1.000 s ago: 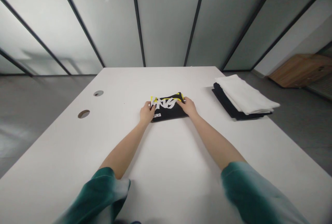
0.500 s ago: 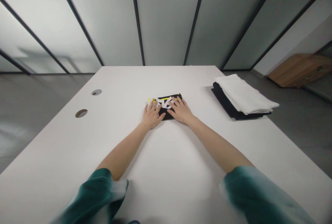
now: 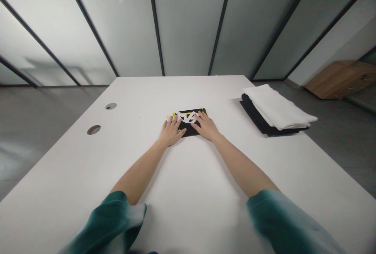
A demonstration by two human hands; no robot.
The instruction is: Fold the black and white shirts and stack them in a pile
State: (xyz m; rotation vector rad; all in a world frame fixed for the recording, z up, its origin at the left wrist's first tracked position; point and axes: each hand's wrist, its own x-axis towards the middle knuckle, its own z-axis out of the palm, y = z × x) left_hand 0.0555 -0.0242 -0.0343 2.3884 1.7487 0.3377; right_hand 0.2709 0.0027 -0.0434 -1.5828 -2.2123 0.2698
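A white desk (image 3: 188, 191) is bearing a white folded cloth (image 3: 276, 107) on dark folded fabric (image 3: 255, 120) at upper right. A folded black garment (image 3: 188, 129) with yellow and white print is lying at centre, with the left hand (image 3: 170, 131) and right hand (image 3: 206, 126) being pressed flat on it, each grip being spread wide, grasping nothing.

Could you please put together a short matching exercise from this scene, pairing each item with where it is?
Items:
1. Left hand
2. White folded cloth
3. Round hole
4. Low wooden unit

Places:
A. On the floor, beyond the table's right side
B. On top of the black folded cloth
C. Flat on the folded black printed garment
D. In the white table top, towards its left edge

Right pairs: 1-C, 2-B, 3-D, 4-A
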